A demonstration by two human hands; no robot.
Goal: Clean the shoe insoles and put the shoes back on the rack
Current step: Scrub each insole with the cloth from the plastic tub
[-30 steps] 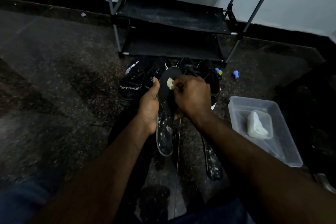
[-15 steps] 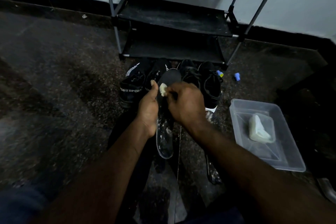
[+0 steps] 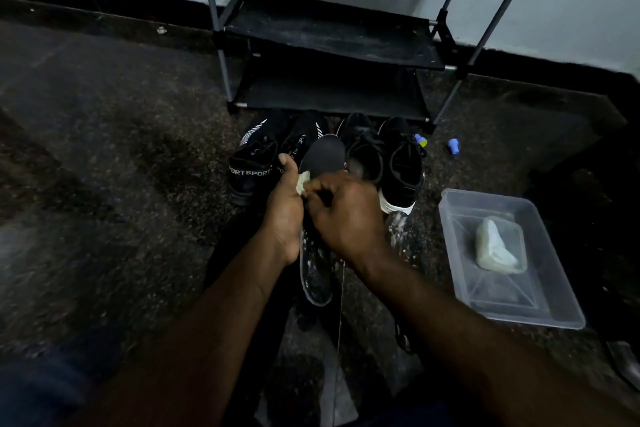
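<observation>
Two hands: both work on one insole (image 3: 325, 156), held up over the floor in front of the shoes.
Left hand (image 3: 284, 215): grips the insole's left edge about midway, thumb lying up along that edge; the other fingers are hidden behind it.
Right hand (image 3: 343, 215): fingers curled, pinching a small pale wad (image 3: 302, 184) against the insole's face, just beside the left thumb.
Long axis: runs away from the person, with the dark rounded end toward the rack (image 3: 332, 45) and the white-flecked end toward the body.
Coming stroke: the flecked stretch lies below the right hand, so the wipe probably has to draw back along the length.
Shoes: one pair (image 3: 251, 166) left, one pair (image 3: 403, 166) right, all on the floor.
Nearby: a second insole (image 3: 398, 229) on the floor; a clear tub (image 3: 485, 288) at right.
</observation>
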